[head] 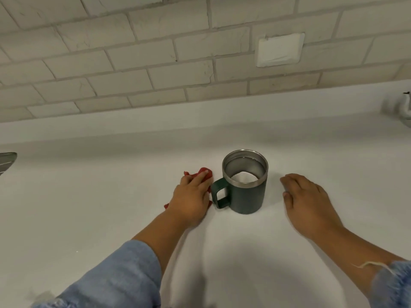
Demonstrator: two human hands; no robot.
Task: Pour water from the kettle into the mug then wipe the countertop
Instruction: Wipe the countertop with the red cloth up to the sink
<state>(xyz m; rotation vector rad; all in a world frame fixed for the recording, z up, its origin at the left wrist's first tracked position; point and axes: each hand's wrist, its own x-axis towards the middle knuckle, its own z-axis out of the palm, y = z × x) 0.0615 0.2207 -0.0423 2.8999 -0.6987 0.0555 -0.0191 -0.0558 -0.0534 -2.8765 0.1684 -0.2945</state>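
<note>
A dark green mug (246,196) with a steel rim stands upright on the white countertop (89,207), its handle pointing left and water showing inside. My left hand (192,196) presses a red cloth (205,172) flat against the counter just left of the mug's handle; most of the cloth is hidden under the hand. My right hand (304,196) rests palm down on the counter to the right of the mug, a small gap apart from it, holding nothing. The kettle is not clearly in view.
A white tiled wall (155,63) with a blank cover plate (280,50) rises behind the counter. A grey object (7,161) pokes in at the left edge. A pale blurred object (400,107) stands at the far right.
</note>
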